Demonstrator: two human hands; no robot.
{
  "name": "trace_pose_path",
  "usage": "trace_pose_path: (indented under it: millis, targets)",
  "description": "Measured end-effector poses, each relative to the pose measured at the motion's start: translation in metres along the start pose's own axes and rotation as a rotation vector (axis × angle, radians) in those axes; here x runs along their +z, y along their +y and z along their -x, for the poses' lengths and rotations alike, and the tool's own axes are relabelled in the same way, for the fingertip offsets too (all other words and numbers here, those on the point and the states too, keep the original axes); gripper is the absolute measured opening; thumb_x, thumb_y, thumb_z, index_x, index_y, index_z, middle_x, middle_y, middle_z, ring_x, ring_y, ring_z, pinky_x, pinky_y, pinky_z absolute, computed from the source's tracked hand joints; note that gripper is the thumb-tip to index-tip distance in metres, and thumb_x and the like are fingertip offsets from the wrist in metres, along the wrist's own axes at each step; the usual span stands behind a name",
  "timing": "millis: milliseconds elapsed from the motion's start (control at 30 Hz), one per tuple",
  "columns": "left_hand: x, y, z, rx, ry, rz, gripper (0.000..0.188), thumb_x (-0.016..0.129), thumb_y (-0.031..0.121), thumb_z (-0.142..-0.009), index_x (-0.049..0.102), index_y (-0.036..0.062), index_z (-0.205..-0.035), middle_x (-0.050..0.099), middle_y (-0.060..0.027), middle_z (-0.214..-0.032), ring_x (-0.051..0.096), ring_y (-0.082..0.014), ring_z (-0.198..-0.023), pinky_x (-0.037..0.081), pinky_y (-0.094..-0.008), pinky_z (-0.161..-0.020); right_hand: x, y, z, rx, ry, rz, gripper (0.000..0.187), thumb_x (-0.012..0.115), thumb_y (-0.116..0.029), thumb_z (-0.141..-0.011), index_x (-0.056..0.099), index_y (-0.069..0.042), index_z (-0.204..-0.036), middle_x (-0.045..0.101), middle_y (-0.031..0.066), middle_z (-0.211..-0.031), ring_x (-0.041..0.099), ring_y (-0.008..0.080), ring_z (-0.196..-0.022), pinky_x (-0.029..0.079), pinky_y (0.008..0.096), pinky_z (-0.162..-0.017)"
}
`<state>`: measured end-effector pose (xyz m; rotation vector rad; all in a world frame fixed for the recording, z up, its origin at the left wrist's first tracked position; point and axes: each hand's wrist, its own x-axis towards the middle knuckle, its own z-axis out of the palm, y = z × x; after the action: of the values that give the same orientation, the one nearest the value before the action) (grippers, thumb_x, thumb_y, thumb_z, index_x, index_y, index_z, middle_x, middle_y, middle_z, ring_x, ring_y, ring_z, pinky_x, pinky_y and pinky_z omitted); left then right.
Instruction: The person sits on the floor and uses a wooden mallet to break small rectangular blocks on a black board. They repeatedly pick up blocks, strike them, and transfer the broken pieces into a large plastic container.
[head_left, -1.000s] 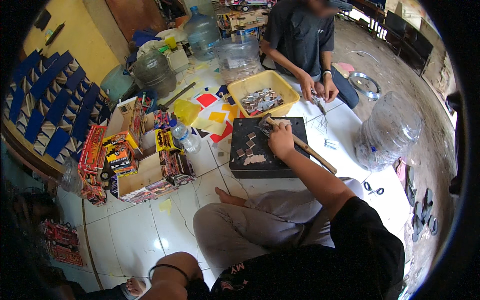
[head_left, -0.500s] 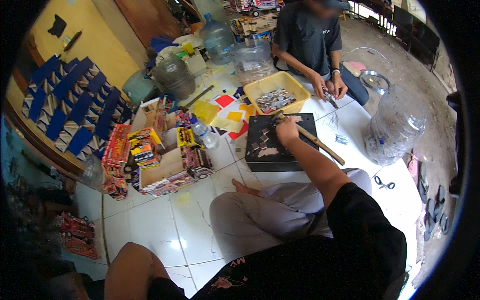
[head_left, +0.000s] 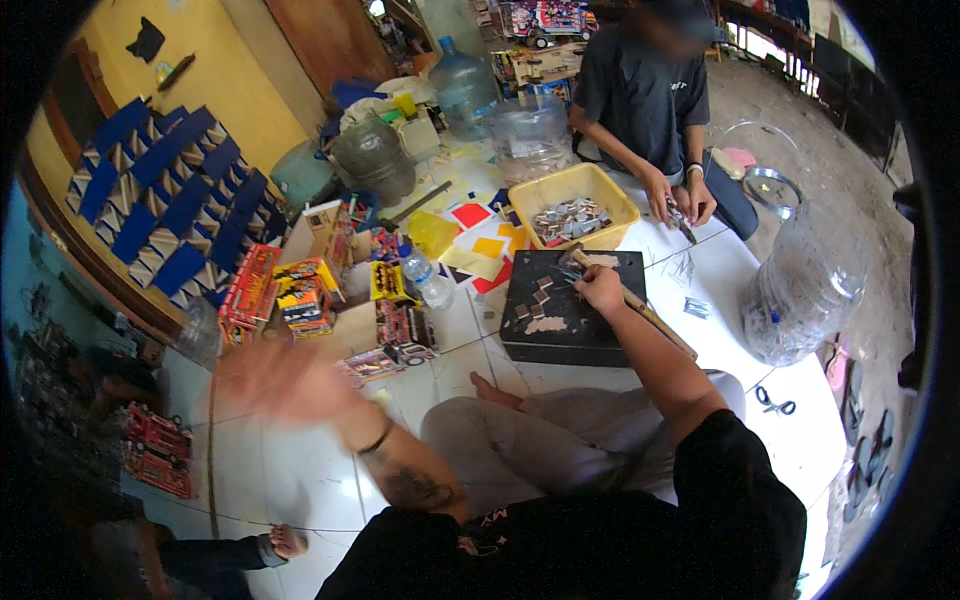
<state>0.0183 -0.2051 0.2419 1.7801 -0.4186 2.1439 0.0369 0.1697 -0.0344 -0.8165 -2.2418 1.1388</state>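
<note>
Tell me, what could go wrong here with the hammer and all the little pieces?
The right hand grips a wooden-handled hammer over small pieces on the black block; a miss could hit fingers or scatter them. The left hand is blurred mid-swing near the toy boxes and the plastic bottle, so it might knock one over. A bare foot lies close to the block's edge.

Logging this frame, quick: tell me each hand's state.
Left hand: blurred, state cannot be told.
Right hand: closed on long wooden hammer handle.
</note>
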Motion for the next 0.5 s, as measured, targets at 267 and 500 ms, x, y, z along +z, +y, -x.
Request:
trace_pose_path:
  millis: [267, 500]
  targets:
    - [-0.185, -0.105, 0.242, -1.586, 0.103, -2.102, 0.052, 0.068, 0.034, -0.078, 0.06, 0.0029, -0.119, 0.053, -0.0155, -0.117, 0.05, -0.0343, -0.109, 0.044, -0.0387, -0.092, -0.052, -0.009, 0.019, 0.361, -0.204, -0.891, 0.005, 0.06, -0.008, -0.082, 0.06, -0.005, -0.085, 0.067, 0.0083, -0.075, 0.062, 0.0133, -0.059, 0.047, 0.0239, -0.052]
    - [-0.173, -0.123, 0.241, -1.279, -0.046, -2.361, 0.034, 0.071, 0.027, -0.072, 0.072, 0.0141, -0.103, 0.054, -0.0074, -0.111, 0.043, -0.0253, -0.11, 0.033, -0.0422, -0.089, -0.057, -0.01, 0.038, 0.469, -0.165, -0.836, 0.01, 0.061, -0.011, -0.085, 0.062, -0.009, -0.095, 0.066, 0.0021, -0.085, 0.061, 0.0107, -0.076, 0.046, 0.0243, -0.069]
